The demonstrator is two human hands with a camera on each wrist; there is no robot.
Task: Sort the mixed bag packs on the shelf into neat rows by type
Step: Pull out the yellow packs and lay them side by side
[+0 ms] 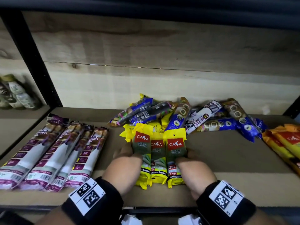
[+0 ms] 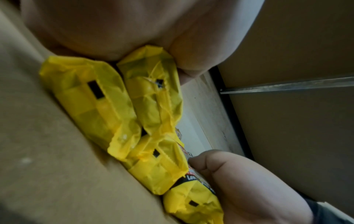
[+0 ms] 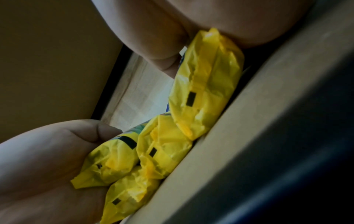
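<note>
Several yellow CASA garbage-bag packs (image 1: 158,153) lie side by side as a bundle at the middle of the shelf (image 1: 227,156), their red labels facing up. My left hand (image 1: 128,153) grips the bundle's left side and my right hand (image 1: 190,157) grips its right side, thumbs on top. The left wrist view shows the packs' yellow ends (image 2: 155,94) stacked in two layers under my left hand (image 2: 182,63). In the right wrist view the yellow ends (image 3: 206,84) rest on the board below my right hand (image 3: 168,60).
A row of purple-and-white drawstring bag packs (image 1: 53,156) lies on the left. A mixed pile of blue and other packs (image 1: 178,117) sits behind the bundle against the back wall. Orange packs (image 1: 285,143) lie at the right edge. Bottles (image 1: 16,95) stand beyond the black post (image 1: 32,62).
</note>
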